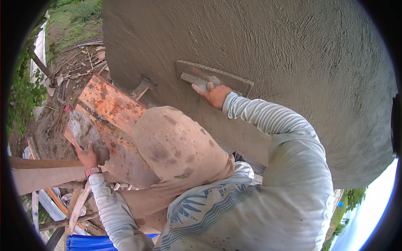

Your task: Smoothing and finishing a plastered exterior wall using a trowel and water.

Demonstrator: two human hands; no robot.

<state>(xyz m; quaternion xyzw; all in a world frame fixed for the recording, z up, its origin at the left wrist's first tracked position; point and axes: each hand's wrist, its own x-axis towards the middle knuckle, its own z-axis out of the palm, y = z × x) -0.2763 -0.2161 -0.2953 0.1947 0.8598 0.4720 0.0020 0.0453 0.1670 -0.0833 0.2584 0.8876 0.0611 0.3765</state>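
Note:
My right hand (215, 95) is closed around the handle of a long plastering trowel (234, 80). The trowel's blade lies against a wall of wet grey plaster (301, 54) marked with rough sweeping strokes. Off to the left, my left hand (87, 155) grips the lower part of a cloudy, dirt-smeared plastic bottle (83, 127). A red cap (68, 108) shows at the bottle's far end. The bottle is held over the boards, away from the wall. My bent knee, in stained trousers, comes between the two hands.
Orange-stained planks (111, 100) lie beneath my knee, next to the wall. A wooden beam (46, 175) juts in from the left. Scraps of wood (77, 67) litter the ground below. Blue corrugated sheeting (90, 243) is at the lower left.

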